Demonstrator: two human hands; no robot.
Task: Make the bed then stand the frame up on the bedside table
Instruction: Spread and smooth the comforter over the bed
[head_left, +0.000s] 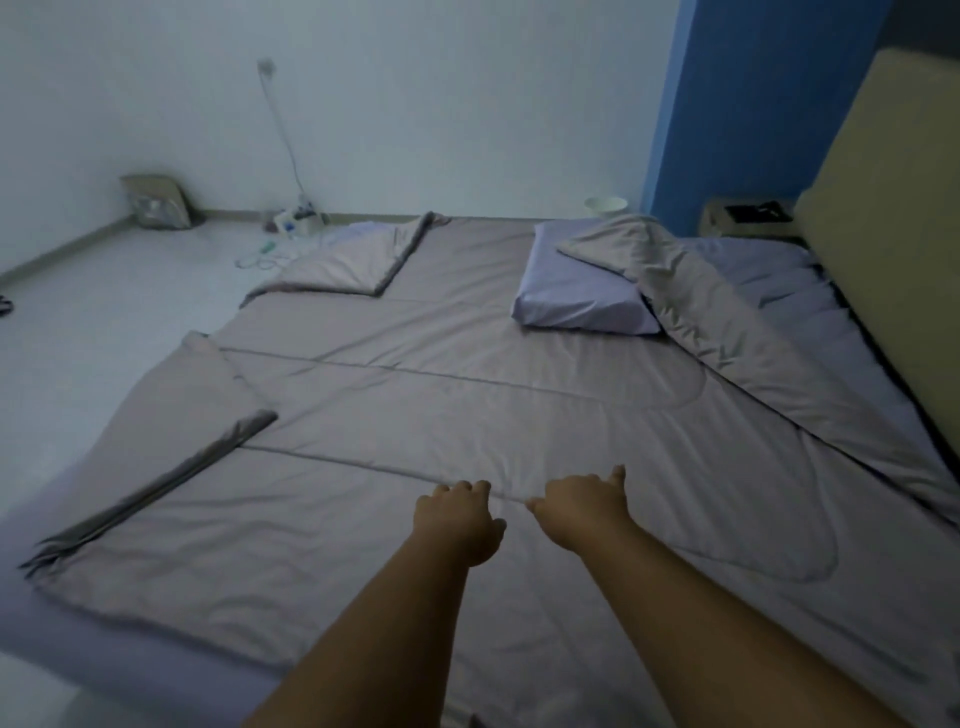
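pinching the pale grey-pink quilted cotton blanket (467, 364) along a stitched seam, the left hand (457, 519) and right hand (582, 512) sit close together, each grip narrowed on a small fold of fabric, likely to tug it flat. the blanket covers most of the bed, its mattress in a lavender fitted sheet (779, 270), but two far-side corners are flipped back and the head edge lies bunched over the soft lavender rectangular pillow (576, 291). the dark flat picture frame (750, 212) seems to lie face-up on the small beige bedside counter (722, 223) beside the tan padded headboard (893, 208). a white bowl-like bin (605, 205) stands beyond the bed; its contents are hidden.
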